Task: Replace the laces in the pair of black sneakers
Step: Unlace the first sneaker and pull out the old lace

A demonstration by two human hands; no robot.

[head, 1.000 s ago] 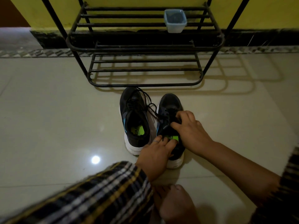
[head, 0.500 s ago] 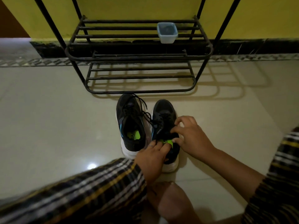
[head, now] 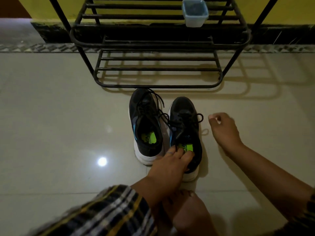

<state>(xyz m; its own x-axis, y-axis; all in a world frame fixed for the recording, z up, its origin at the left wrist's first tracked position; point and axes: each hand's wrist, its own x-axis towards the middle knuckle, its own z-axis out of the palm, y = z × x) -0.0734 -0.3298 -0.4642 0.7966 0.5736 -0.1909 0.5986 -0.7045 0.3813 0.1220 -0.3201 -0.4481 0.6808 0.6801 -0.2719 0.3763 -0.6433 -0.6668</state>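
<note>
Metal rack [head: 158, 48] stands on the tile floor [head: 59, 116] by the wall, a small plastic tub [head: 195, 12] on its upper shelf. Two black sneakers sit side by side just in front of the rack, toes toward it: left sneaker [head: 144, 123], right sneaker [head: 185, 132], black laces [head: 172, 120] loose across both. Left hand [head: 170, 164] rests on the right sneaker's heel opening, fingers at the green insole, grip unclear. Right hand [head: 223, 128] hovers just right of that sneaker, fingers curled; whether it pinches a lace can't be told.
</note>
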